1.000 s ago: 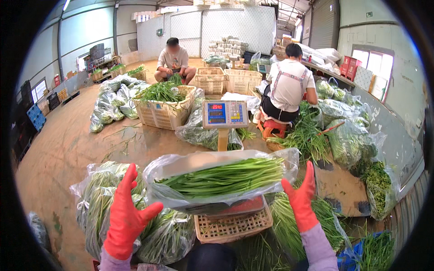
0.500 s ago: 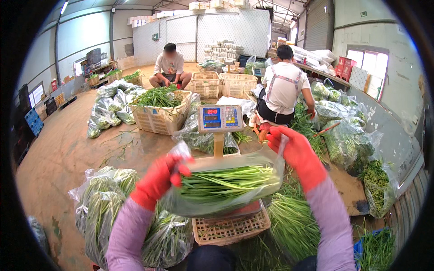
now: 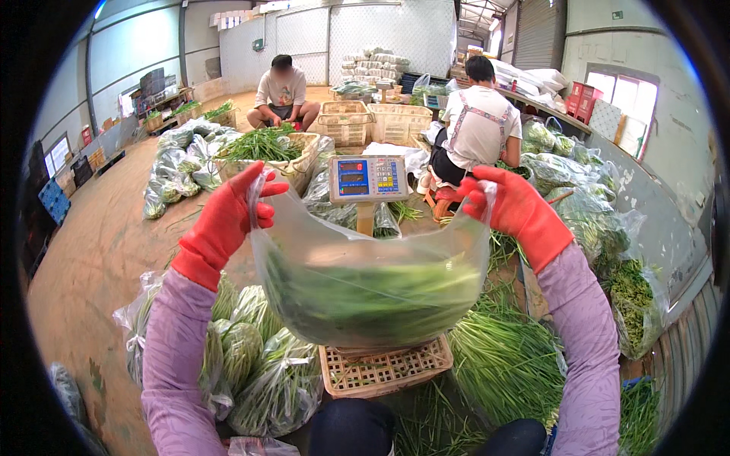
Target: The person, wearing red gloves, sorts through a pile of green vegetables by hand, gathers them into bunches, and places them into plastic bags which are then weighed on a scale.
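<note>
A clear plastic bag (image 3: 372,296) filled with long green stalks hangs stretched between my two hands, its mouth spread wide. My left hand (image 3: 234,216), in a red rubber glove, pinches the bag's left top corner. The right top corner is gripped by my right hand (image 3: 513,211), gloved the same way. Behind the bag stands a weighing scale with a lit display (image 3: 369,179) on a post. Below it a beige plastic basket (image 3: 384,372) sits upside down or on its side, I cannot tell which; the scale's platform is mostly hidden by the bag.
Filled bags of greens (image 3: 277,387) lie at my left, a loose heap of green stalks (image 3: 506,365) at my right. A crate of greens (image 3: 304,163) stands ahead. Two people squat beyond, one ahead left, one (image 3: 480,129) ahead right beside more bags (image 3: 582,216).
Both hands have risen and moved apart, lifting the bag by its corners; its mouth now spreads and the stalks sag low in it. The scale's display reading has changed.
</note>
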{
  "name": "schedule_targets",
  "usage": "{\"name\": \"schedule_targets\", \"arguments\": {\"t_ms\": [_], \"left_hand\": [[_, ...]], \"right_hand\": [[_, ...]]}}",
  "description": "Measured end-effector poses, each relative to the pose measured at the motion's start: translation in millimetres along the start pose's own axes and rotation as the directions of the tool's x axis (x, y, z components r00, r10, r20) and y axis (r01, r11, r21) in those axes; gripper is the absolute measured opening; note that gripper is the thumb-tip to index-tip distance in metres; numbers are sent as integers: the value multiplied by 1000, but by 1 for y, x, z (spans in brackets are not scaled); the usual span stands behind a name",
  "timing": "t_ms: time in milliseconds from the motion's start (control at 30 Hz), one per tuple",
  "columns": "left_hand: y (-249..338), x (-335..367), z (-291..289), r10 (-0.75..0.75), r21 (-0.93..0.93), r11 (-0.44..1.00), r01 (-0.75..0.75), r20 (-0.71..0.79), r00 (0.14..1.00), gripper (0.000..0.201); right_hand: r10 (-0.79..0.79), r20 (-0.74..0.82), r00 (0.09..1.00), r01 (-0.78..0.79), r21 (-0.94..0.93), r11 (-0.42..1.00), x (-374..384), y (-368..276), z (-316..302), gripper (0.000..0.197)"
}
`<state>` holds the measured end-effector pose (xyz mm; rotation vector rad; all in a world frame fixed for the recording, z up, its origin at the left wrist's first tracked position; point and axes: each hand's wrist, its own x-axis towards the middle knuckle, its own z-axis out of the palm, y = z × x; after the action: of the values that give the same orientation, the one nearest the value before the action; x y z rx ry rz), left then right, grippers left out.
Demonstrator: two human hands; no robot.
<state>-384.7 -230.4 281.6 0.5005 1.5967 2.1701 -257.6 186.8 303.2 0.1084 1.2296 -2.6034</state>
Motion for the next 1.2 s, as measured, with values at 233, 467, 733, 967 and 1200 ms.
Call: {"name": "schedule_targets", "arguments": {"t_ms": [233,467,733,967,1200], "left_hand": [[-1,-9,16,134,63,989,-133,1,991,46],[-61,-67,96,-356,646,763,38,371,858,47],[-212,-62,83,-272,-388,825,412,366,890,43],[-162,-39,124,-212,85,974,210,667,714,14],[-229,17,102,-98,-158,984,78,-123,988,19]], "right_hand": [[-345,109,932,285,366,886,-13,61,15,42],[294,454,841,-442,264,858,45,186,35,61],[145,74,987,-161,329,930,20,180,37,43],[46,218,975,-123,354,927,16,164,36,42],[81,-405,911,-249,-380,891,8,163,-71,16]]}}
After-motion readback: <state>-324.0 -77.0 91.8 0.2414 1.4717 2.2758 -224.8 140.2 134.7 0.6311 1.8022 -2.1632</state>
